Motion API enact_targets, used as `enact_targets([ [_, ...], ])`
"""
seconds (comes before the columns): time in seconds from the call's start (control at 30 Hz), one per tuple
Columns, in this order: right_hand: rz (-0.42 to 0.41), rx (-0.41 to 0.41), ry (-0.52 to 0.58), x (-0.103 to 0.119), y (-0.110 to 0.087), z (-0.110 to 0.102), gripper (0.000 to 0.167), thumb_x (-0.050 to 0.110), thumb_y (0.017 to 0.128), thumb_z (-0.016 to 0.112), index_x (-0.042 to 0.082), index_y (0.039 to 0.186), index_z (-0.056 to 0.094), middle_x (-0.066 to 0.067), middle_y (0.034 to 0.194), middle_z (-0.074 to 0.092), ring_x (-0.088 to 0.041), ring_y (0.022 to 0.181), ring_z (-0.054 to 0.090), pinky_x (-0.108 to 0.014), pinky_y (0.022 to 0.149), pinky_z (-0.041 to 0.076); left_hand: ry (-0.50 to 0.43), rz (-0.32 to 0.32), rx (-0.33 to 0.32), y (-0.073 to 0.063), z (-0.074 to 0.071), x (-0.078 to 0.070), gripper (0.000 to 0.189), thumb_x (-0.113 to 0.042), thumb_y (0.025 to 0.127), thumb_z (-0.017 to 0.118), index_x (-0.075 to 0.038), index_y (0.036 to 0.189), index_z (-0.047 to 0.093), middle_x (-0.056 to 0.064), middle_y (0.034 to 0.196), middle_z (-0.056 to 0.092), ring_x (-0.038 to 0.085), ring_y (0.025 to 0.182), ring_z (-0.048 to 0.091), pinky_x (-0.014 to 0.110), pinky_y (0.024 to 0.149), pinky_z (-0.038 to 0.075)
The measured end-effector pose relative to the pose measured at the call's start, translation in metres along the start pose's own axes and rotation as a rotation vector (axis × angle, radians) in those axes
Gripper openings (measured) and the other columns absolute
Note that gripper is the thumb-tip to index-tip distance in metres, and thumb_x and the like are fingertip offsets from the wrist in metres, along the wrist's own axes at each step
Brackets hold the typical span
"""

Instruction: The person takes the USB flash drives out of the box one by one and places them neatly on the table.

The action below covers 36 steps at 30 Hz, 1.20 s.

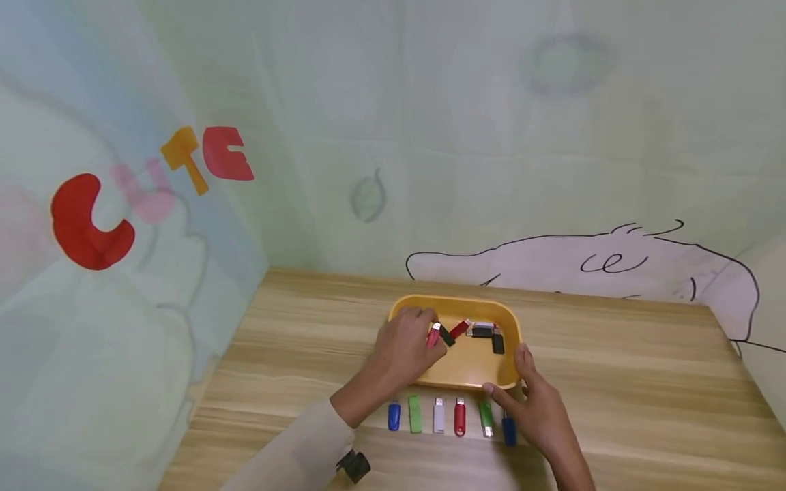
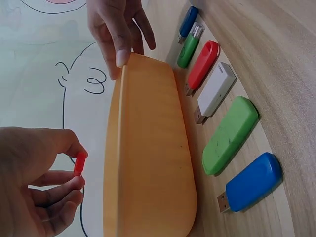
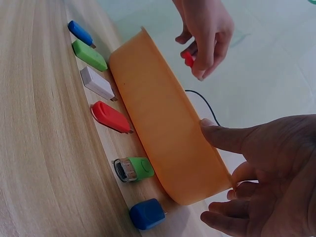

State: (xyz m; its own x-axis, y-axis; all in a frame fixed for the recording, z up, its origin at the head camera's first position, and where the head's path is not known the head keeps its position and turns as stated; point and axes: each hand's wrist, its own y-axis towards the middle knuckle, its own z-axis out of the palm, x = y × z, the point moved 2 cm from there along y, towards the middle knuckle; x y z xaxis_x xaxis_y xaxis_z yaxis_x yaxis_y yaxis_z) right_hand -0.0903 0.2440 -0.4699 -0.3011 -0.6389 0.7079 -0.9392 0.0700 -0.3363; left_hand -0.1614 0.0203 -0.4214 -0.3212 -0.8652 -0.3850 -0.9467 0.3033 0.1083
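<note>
My left hand pinches a red USB stick between thumb and fingertips, above the left part of a yellow plastic basket. The stick's metal plug points up. My right hand grips the basket at its near right corner, thumb on the near rim and fingers along the right side. Inside the basket lie a dark green stick, a dark red stick, black sticks and a whitish one. In the left wrist view the basket wall hides its contents.
Before the basket runs a row of USB sticks: blue, light green, white, red, green with metal and blue. They lie on a pale strip on the wooden table. A printed curtain hangs behind.
</note>
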Motion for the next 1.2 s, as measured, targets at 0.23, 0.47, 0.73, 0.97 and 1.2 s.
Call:
enact_targets([
  [0.23, -0.024, 0.0, 0.004, -0.001, -0.001, -0.003, 0.104, 0.045, 0.096, 0.077, 0.011, 0.169, 0.011, -0.015, 0.177, 0.008, -0.05, 0.152, 0.035, -0.058, 0.113, 0.044, -0.022, -0.034, -0.006, -0.007, -0.006, -0.001, 0.031, -0.025, 0.089, 0.081, -0.009, 0.115, 0.074, 0.005, 0.107, 0.074, 0.015, 0.087, 0.06, 0.023, 0.062, 0.055],
  [0.47, -0.07, -0.009, -0.014, -0.002, -0.002, -0.007, 0.101, 0.045, 0.098, 0.076, 0.012, 0.169, 0.012, -0.016, 0.176, 0.009, -0.056, 0.143, 0.044, -0.061, 0.111, 0.045, -0.032, -0.054, -0.004, -0.015, -0.012, -0.001, 0.031, -0.026, 0.09, 0.081, -0.009, 0.115, 0.074, -0.002, 0.084, 0.06, 0.011, 0.073, 0.05, 0.019, 0.048, 0.04],
  [0.73, -0.08, -0.009, -0.014, -0.002, -0.001, -0.007, 0.1, 0.045, 0.098, 0.075, 0.014, 0.169, 0.011, -0.014, 0.176, 0.009, -0.055, 0.147, 0.039, -0.062, 0.113, 0.042, -0.017, -0.089, -0.022, -0.026, -0.02, 0.0, 0.034, -0.027, 0.089, 0.083, -0.008, 0.115, 0.075, -0.003, 0.08, 0.059, 0.01, 0.071, 0.051, 0.016, 0.048, 0.04],
  [0.97, -0.063, -0.004, -0.011, 0.0, 0.001, -0.006, 0.099, 0.043, 0.099, 0.075, 0.015, 0.169, 0.011, -0.015, 0.176, 0.008, -0.055, 0.149, 0.036, -0.062, 0.114, 0.04, -0.025, -0.117, -0.037, -0.033, -0.024, 0.004, 0.033, -0.027, 0.088, 0.085, -0.009, 0.114, 0.075, 0.0, 0.083, 0.064, 0.011, 0.074, 0.052, 0.017, 0.051, 0.042],
  [1.2, -0.041, 0.011, -0.024, -0.001, 0.0, -0.006, 0.1, 0.049, 0.098, 0.073, 0.018, 0.169, 0.009, -0.013, 0.176, 0.006, -0.055, 0.15, 0.034, -0.064, 0.115, 0.039, -0.04, -0.139, -0.032, -0.041, -0.026, 0.006, 0.035, -0.028, 0.088, 0.084, -0.01, 0.116, 0.075, 0.0, 0.084, 0.065, 0.01, 0.073, 0.051, 0.017, 0.052, 0.043],
])
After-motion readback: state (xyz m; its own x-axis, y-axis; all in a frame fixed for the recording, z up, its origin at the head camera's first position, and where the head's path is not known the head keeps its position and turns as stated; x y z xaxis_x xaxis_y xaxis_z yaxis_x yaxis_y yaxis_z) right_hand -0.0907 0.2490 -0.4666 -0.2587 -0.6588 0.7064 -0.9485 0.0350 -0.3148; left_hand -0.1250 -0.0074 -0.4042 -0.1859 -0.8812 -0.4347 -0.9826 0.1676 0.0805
